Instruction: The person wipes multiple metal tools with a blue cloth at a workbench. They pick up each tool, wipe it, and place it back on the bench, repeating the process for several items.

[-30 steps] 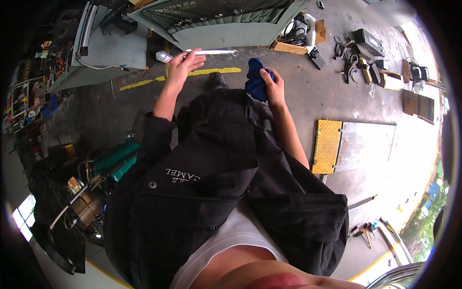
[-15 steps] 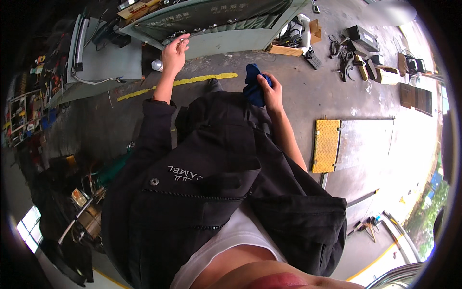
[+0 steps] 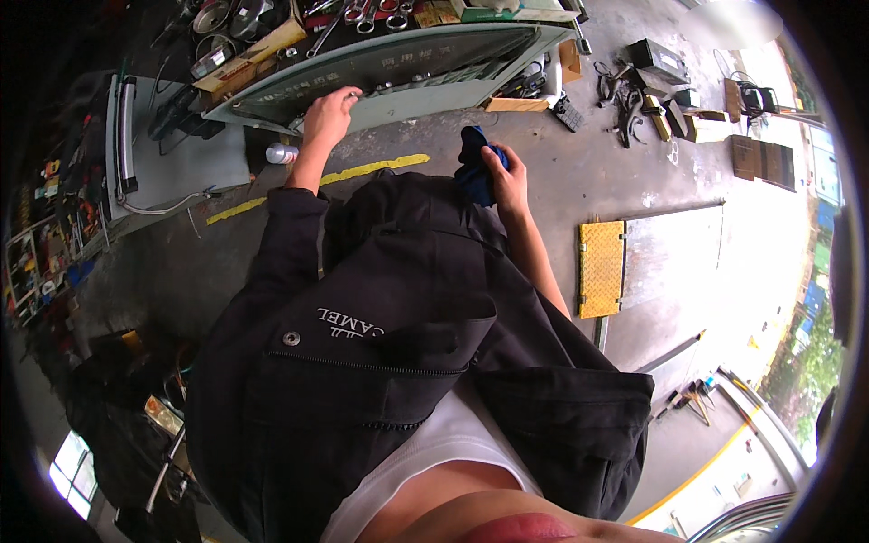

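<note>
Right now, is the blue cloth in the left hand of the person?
No, the right hand holds the blue cloth, and the left hand is well apart from it.

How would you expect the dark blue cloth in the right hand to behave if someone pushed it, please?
The dark blue cloth would probably give way floppily, since it looks bunched and creased. It is likely light, as the right hand alone holds it. It seems unlikely to roll, having no firm, round form.
</note>
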`<state>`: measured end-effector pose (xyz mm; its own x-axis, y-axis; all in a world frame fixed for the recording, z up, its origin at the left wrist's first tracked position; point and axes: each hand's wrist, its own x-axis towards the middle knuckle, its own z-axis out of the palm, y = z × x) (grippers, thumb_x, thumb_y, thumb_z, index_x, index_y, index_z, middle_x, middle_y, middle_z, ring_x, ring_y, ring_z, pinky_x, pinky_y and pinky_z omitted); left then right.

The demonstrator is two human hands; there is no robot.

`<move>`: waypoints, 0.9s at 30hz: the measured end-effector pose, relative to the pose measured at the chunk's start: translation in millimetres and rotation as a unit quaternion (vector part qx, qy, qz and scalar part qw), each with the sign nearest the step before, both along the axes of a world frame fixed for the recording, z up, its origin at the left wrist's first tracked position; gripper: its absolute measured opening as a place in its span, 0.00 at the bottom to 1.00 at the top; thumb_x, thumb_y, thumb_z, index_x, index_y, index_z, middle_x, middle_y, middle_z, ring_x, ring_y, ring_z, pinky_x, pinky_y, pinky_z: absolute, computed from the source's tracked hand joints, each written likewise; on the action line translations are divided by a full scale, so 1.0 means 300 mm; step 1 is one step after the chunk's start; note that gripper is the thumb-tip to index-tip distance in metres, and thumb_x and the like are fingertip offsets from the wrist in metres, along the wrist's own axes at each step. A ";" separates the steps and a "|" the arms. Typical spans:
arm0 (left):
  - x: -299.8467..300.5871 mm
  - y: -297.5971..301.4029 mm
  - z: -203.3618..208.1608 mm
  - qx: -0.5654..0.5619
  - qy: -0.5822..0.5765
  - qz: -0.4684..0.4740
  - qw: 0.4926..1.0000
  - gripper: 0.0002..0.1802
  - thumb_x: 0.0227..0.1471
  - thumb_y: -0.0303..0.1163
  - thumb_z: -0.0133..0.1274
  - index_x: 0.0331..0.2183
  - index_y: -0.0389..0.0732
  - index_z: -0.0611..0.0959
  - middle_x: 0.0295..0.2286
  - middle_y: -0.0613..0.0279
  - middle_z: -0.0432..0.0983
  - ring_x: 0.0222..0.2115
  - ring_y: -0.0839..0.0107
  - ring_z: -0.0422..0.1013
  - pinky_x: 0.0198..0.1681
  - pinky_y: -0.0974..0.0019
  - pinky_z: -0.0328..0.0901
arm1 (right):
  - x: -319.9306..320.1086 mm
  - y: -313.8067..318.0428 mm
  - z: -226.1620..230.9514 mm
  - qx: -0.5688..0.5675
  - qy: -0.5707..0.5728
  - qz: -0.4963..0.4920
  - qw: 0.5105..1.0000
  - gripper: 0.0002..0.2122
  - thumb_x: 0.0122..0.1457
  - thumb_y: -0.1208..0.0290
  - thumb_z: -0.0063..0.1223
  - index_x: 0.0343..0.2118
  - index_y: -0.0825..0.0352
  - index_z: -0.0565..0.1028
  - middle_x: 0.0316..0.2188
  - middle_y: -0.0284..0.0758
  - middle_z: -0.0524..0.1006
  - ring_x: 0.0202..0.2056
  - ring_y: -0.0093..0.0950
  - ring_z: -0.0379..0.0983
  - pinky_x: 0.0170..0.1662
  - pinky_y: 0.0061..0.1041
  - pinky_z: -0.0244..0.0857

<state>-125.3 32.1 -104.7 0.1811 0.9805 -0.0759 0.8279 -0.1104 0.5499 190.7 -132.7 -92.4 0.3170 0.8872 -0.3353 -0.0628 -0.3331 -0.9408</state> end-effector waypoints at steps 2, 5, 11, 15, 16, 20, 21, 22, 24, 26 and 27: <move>0.018 0.025 -0.018 -0.020 0.045 -0.019 0.999 0.13 0.61 0.38 0.51 0.47 0.53 0.83 0.36 0.48 0.81 0.40 0.45 0.76 0.42 0.47 0.70 | -0.020 0.042 0.015 -0.005 0.000 -0.004 1.000 0.19 0.59 0.59 0.63 0.43 0.72 0.79 0.33 0.33 0.79 0.36 0.21 0.73 0.44 0.22 0.68; 0.018 0.055 -0.090 0.013 0.034 -0.042 0.998 0.13 0.61 0.38 0.52 0.47 0.51 0.81 0.41 0.52 0.80 0.42 0.47 0.75 0.43 0.47 0.70 | -0.050 0.104 0.027 -0.010 0.008 -0.004 1.000 0.18 0.59 0.59 0.63 0.43 0.71 0.79 0.33 0.33 0.79 0.36 0.22 0.74 0.44 0.22 0.68; 0.031 0.091 -0.070 0.012 0.083 -0.070 0.994 0.11 0.58 0.39 0.55 0.44 0.53 0.80 0.40 0.63 0.78 0.37 0.53 0.77 0.39 0.50 0.71 | -0.079 0.198 0.006 -0.023 -0.020 0.005 1.000 0.18 0.59 0.58 0.62 0.43 0.70 0.79 0.32 0.34 0.80 0.35 0.22 0.74 0.44 0.23 0.68; 0.012 0.106 -0.122 0.044 0.079 -0.077 0.993 0.13 0.55 0.44 0.58 0.42 0.54 0.84 0.36 0.69 0.79 0.35 0.56 0.77 0.35 0.52 0.72 | -0.100 0.252 0.003 -0.023 -0.051 0.012 0.998 0.19 0.59 0.58 0.62 0.42 0.70 0.79 0.31 0.34 0.80 0.35 0.22 0.74 0.44 0.23 0.68; 0.000 0.109 -0.176 0.091 0.085 -0.083 0.989 0.12 0.54 0.45 0.58 0.40 0.56 0.85 0.33 0.72 0.79 0.31 0.58 0.77 0.33 0.53 0.72 | -0.107 0.267 0.006 -0.025 -0.043 0.011 0.999 0.18 0.59 0.58 0.62 0.42 0.70 0.79 0.31 0.34 0.80 0.35 0.22 0.74 0.44 0.23 0.68; 0.002 0.119 -0.258 0.145 0.098 -0.081 0.981 0.10 0.53 0.46 0.59 0.37 0.55 0.84 0.33 0.72 0.77 0.27 0.58 0.77 0.29 0.53 0.72 | -0.141 0.343 0.027 -0.027 -0.026 0.021 0.999 0.18 0.59 0.58 0.62 0.42 0.71 0.79 0.32 0.34 0.80 0.35 0.22 0.73 0.44 0.23 0.68; 0.002 0.114 -0.271 0.159 0.116 -0.081 0.977 0.10 0.53 0.47 0.59 0.35 0.55 0.84 0.32 0.73 0.76 0.26 0.58 0.77 0.28 0.54 0.71 | -0.150 0.362 0.036 -0.027 -0.027 0.027 0.999 0.18 0.59 0.58 0.62 0.42 0.71 0.78 0.32 0.34 0.80 0.35 0.22 0.73 0.44 0.23 0.67; 0.008 0.119 -0.274 0.174 0.132 -0.084 0.972 0.10 0.53 0.47 0.59 0.34 0.55 0.83 0.32 0.73 0.76 0.25 0.59 0.77 0.27 0.54 0.71 | -0.156 0.378 0.037 -0.022 -0.027 0.027 0.999 0.18 0.59 0.58 0.62 0.42 0.71 0.78 0.32 0.34 0.80 0.35 0.22 0.73 0.44 0.23 0.67; 0.020 0.125 -0.279 0.199 0.165 -0.082 0.963 0.13 0.52 0.51 0.58 0.30 0.54 0.81 0.29 0.73 0.75 0.24 0.60 0.76 0.23 0.56 0.70 | -0.171 0.410 0.036 -0.010 -0.027 0.031 0.999 0.19 0.59 0.58 0.62 0.42 0.71 0.78 0.33 0.34 0.80 0.35 0.22 0.74 0.44 0.23 0.67; 0.008 0.131 -0.267 0.207 0.139 -0.085 0.965 0.14 0.51 0.53 0.59 0.30 0.54 0.81 0.29 0.73 0.75 0.23 0.60 0.76 0.23 0.57 0.69 | -0.182 0.437 0.034 -0.010 -0.037 0.042 0.998 0.19 0.59 0.58 0.62 0.42 0.71 0.78 0.33 0.34 0.80 0.36 0.22 0.73 0.45 0.23 0.67; 0.005 0.134 -0.262 0.211 0.126 -0.085 0.966 0.15 0.51 0.54 0.59 0.30 0.54 0.82 0.29 0.73 0.75 0.23 0.61 0.76 0.23 0.57 0.69 | -0.184 0.451 0.033 -0.010 -0.042 0.048 0.998 0.19 0.59 0.58 0.62 0.42 0.71 0.78 0.33 0.34 0.80 0.36 0.22 0.73 0.45 0.23 0.67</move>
